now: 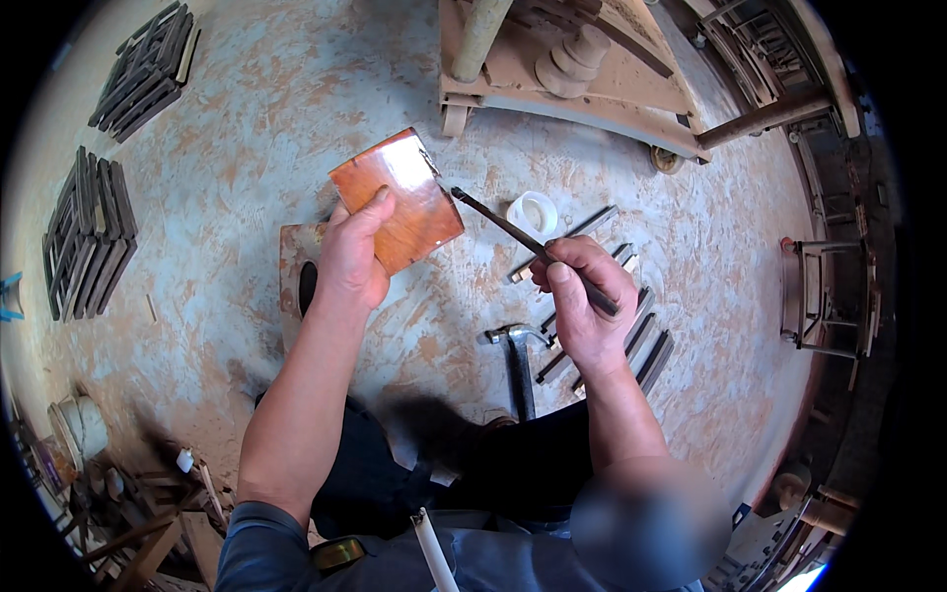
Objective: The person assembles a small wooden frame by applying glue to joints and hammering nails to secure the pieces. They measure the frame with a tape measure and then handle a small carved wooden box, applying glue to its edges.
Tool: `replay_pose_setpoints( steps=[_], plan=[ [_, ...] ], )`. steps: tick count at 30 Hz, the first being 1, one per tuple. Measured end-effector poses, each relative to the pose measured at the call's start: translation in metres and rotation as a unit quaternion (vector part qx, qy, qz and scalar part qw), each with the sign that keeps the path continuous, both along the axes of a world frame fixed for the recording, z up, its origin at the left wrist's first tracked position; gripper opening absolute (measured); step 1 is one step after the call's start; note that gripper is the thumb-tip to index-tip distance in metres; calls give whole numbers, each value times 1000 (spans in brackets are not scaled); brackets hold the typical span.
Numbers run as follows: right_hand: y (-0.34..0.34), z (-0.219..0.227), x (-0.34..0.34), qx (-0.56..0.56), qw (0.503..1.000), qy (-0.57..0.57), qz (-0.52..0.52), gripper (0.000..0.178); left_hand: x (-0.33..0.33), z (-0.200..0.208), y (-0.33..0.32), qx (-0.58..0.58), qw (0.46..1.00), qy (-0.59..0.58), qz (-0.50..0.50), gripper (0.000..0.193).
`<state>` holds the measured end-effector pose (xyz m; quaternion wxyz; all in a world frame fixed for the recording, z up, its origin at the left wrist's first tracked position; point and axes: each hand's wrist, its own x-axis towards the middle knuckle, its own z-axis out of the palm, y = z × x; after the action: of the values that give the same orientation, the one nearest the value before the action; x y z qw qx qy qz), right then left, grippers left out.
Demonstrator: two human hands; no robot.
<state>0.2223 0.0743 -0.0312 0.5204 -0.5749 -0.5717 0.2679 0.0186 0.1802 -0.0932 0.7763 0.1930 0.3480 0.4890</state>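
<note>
My left hand (357, 242) grips a small, glossy orange-brown wooden panel (419, 202) by its lower left side, the thumb pressed flat on its face. The panel is tilted, and bright light reflects off its upper part. In my right hand (597, 306) is a slim dark-handled brush (508, 230), pinched between thumb and fingers. Its tip meets the panel's right edge, where dark marks show. Just beyond the brush, a round white tub (533, 213) stands on the floor; its contents are hard to make out.
A hammer (517, 370) lies before my legs, beside several dark wooden strips (643, 340). A brown wooden piece (293, 240) is left of the panel. Dark frames are stacked in two piles (91, 232) at far left. A wheeled wooden cart (602, 94) stands ahead; stools (834, 296) at right.
</note>
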Motion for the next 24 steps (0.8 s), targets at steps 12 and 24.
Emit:
replay_pose_setpoints(
  steps=[12,24],
  plan=[
    [2,-3,-2,11,999,-27,13,9,-4,-7,5,-5,1000,-5,2,43],
    [1,-5,2,4,1000,-26,10,8,-3,-4,11,-13,1000,-22,15,39]
  ],
)
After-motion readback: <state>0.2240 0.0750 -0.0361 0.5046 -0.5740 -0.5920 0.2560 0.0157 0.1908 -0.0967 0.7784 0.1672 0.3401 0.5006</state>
